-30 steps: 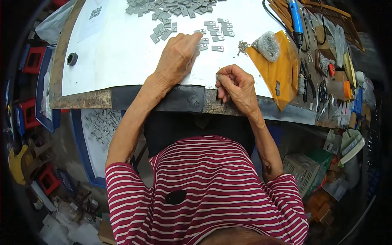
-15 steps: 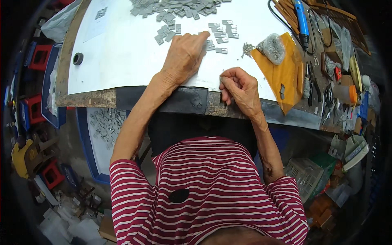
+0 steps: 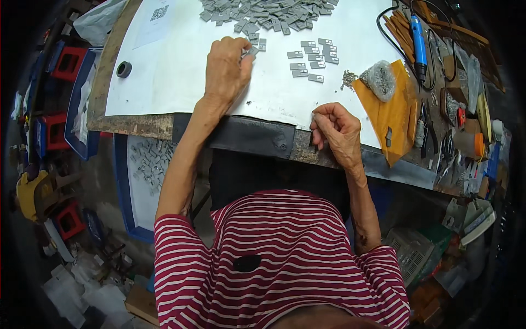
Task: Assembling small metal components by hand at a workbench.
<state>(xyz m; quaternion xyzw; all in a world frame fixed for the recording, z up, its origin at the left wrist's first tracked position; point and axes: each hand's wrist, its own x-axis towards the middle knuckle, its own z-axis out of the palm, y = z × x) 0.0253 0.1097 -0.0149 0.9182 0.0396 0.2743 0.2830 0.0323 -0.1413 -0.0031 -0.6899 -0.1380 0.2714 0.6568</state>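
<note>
My left hand [image 3: 226,70] is over the white sheet, its thumb and fingers curled around a small grey rectangular plate [image 3: 250,52] at the near edge of a loose heap of such plates [image 3: 274,13]. The curled fingers partly hide that plate. At the table's front edge my right hand [image 3: 339,133] is closed, thumb against forefinger, with a tiny dark bit at the tips too small to name. Between the hands and farther back, several grey plates [image 3: 315,57] lie in loose rows, each with a small slot or mark.
Right of the rows are a pile of tiny metal parts [image 3: 348,79], a clear bag of them [image 3: 380,82] and a yellow envelope [image 3: 402,104]. A blue pen-shaped power tool [image 3: 418,46] and pliers [image 3: 430,134] lie farther right. A dark ring [image 3: 124,69] sits at left.
My left hand has moved left from the rows of plates to the near edge of the heap. My right hand keeps its pinch at the table edge. The whole view has shifted slightly.
</note>
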